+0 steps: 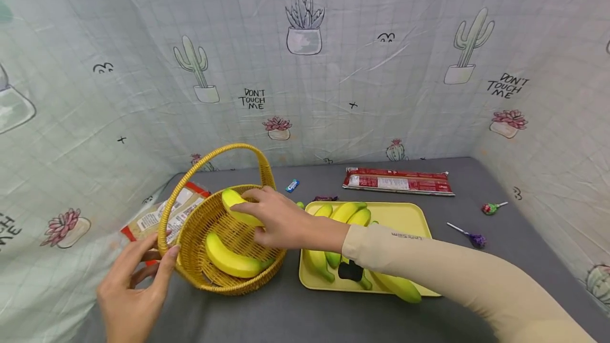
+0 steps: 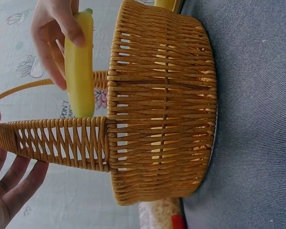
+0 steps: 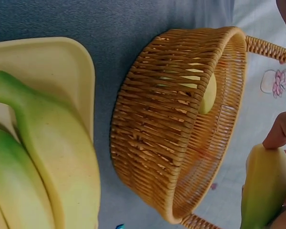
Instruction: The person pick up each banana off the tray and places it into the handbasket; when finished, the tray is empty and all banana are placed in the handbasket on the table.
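A wicker basket (image 1: 232, 288) with a tall arched handle stands at the centre left in the head view. The left hand (image 1: 135, 285) grips the handle's near left side, with thumb and fingers on either side of it in the left wrist view. Over the basket's opening, the right hand (image 1: 281, 219) holds a yellow banana (image 1: 233, 205) with greenish ends; this banana (image 2: 79, 64) shows above the rim in the left wrist view. Another banana (image 1: 231, 259) lies inside on the basket's floor.
Right of the basket, a pale yellow tray (image 1: 405, 213) bears several bananas (image 1: 345, 210), partly behind the right forearm. A red package (image 1: 400, 181) lies behind. Lollipops (image 1: 490, 208) are at the right, a blue-wrapped sweet (image 1: 293, 186) at the back, and a clear packet (image 1: 147, 221) left of the basket.
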